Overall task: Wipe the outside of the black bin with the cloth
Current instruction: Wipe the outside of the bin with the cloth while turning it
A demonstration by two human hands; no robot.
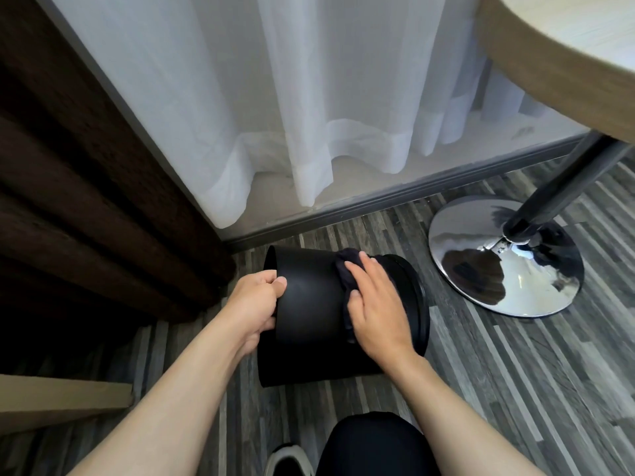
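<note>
The black bin (309, 314) lies on its side on the striped grey floor, its open mouth to the left and its base to the right. My left hand (256, 304) grips the rim at the mouth, fingers curled inside and thumb on the outer wall. My right hand (376, 304) lies flat on a dark cloth (345, 273), pressing it against the bin's outer wall near the base. Most of the cloth is hidden under the palm.
A chrome round table base (481, 280) with a dark pole (563, 187) stands right of the bin, beneath a light tabletop (563, 46). White sheer curtain (275, 115) and dark brown curtain (68, 183) hang behind. My knee (374, 444) and shoe (288, 462) are at the bottom.
</note>
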